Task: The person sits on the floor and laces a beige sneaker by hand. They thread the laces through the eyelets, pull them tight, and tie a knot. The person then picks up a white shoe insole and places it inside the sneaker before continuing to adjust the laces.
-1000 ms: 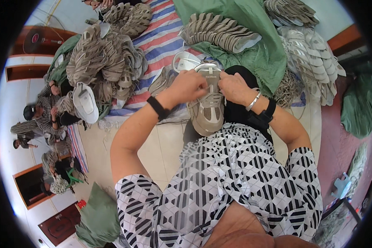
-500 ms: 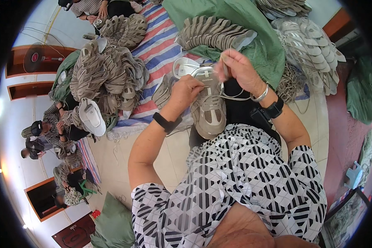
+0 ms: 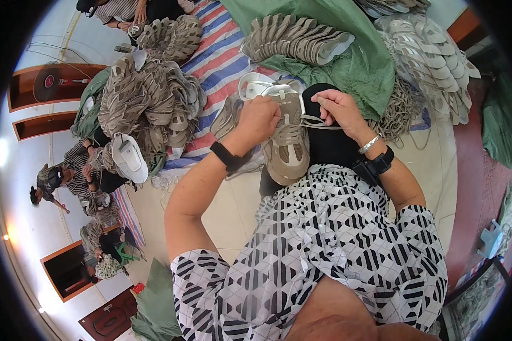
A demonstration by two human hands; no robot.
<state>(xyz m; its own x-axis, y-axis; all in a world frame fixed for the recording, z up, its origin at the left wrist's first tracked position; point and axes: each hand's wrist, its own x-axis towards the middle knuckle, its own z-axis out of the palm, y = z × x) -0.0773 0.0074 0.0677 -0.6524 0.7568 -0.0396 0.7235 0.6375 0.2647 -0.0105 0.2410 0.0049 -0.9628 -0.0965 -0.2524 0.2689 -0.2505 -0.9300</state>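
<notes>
A beige-brown sneaker upper point(image 3: 287, 161) with mesh panels and a white lining lies over my lap, toe toward me. My left hand point(image 3: 259, 120) is closed at its left side, fingers pinching the edge by the eyelets and tongue. A pale flat shoelace point(image 3: 320, 123) runs out from the right side of the upper, across my dark trouser leg, to my right hand point(image 3: 342, 111). That hand is apart from the upper, its thumb and fingers pinched together on the lace. Part of the lace is hidden behind the fingers. The lower part of the upper's lacing is in plain view.
A row of stacked uppers point(image 3: 293, 42) lies on green cloth point(image 3: 370, 74) ahead. Big heaps of uppers stand at left point(image 3: 148, 102) and right point(image 3: 424, 57). A bundle of laces point(image 3: 400, 108) lies at right. Striped sheeting point(image 3: 213, 62) covers the floor. Other people sit at left.
My right hand has moved right and slightly down, away from the upper. My left hand has shifted slightly and stays at the upper's left side.
</notes>
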